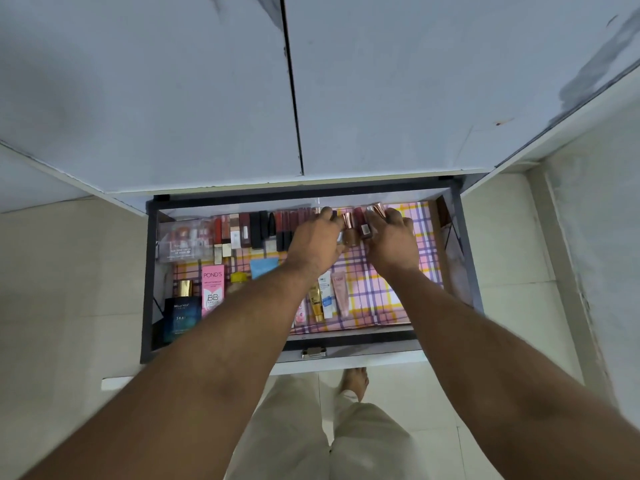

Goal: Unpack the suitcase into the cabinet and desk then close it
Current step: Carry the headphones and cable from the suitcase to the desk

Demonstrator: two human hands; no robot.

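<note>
Glass polish bottles [356,228] look light, slick, breakable: both hands [317,237] [393,240] pinch them in the drawer [149,271]; best gripped by caps.

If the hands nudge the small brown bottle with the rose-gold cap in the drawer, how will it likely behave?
The brown bottle looks narrow and stands between the left hand and right hand, so it probably tips easily. Its glossy body suggests glass: likely slippery and breakable. Lying down, it may roll on the checked liner.
</note>
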